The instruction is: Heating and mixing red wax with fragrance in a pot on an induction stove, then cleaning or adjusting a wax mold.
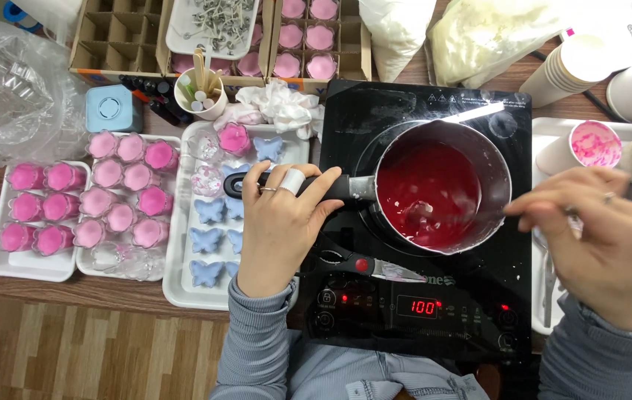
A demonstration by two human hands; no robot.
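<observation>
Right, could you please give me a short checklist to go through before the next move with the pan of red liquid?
1. Left hand grips the pan handle: ok.
2. Saucepan sits on the cooktop ring: ok.
3. Red liquid fully melted: not ok, pale lumps show in it.
4. Right hand holds a stirring tool: cannot tell, it is blurred.
5. Scissors off the cooktop: not ok, they lie on it beside the pan.
6. Tray of blue butterfly shapes within reach by the left hand: ok.

Home candle workshop: wax pot, filled moulds, wicks
</observation>
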